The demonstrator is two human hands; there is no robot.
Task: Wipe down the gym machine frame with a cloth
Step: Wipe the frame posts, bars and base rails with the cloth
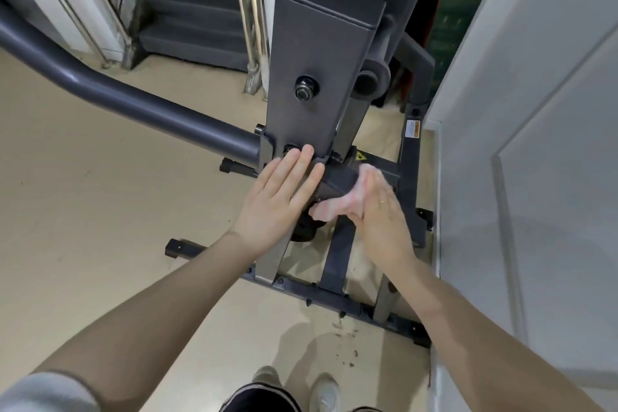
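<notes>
Head view blurs the right hand [378, 207], which presses a pale cloth [334, 207], partly hidden beneath it, against the machine frame [317, 77], beside the flat, spread left hand [281, 197].

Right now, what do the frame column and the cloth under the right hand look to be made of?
Frame column: looks like painted or powder-coated steel, a dark grey satin with soft sheen, crisp folded edges and bolted joints. Cloth: pale, thin and crumpled, soft fabric or a disposable wipe; motion blur leaves that open. The right hand presses it on the frame; the left hand rests flat beside it.
</notes>
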